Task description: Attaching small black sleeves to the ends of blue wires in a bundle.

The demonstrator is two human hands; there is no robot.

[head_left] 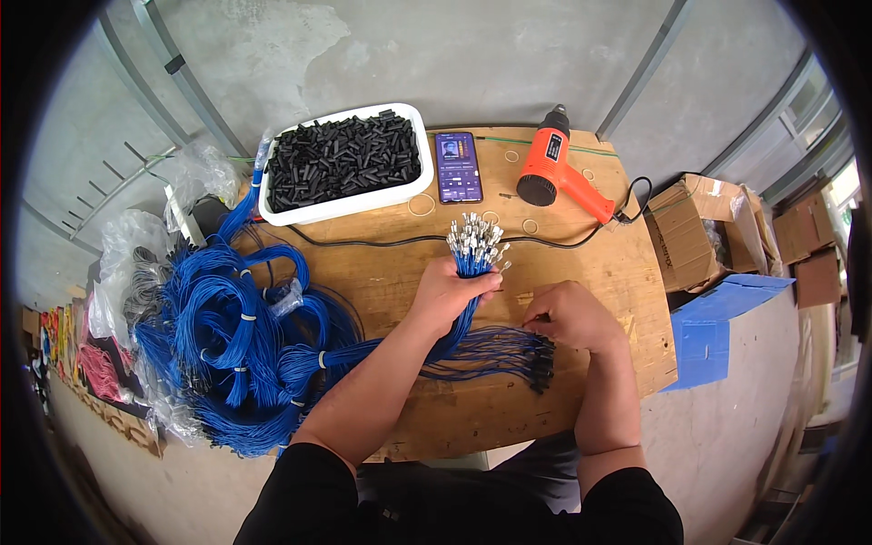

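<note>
My left hand (454, 292) is wrapped round a bundle of blue wires (472, 265), whose bare metal terminals (477, 238) stick up above the fist. To its right, my right hand (574, 315) is closed in a pinch just above a row of wire ends with black sleeves (538, 363). What its fingertips hold, if anything, is too small to make out. Loose blue wires (477, 352) fan out between the two hands on the wooden table. Large coils of blue wire (245, 336), tied with pale bands, pile up at the left.
Behind the hands stands a white tray (420, 136) heaped with short black tubes (345, 159). A phone (460, 169) and an orange heat gun (556, 168) lie beside it; a black cord (400, 242) crosses the wooden table (627, 263). Cardboard boxes (690, 232) sit at the right.
</note>
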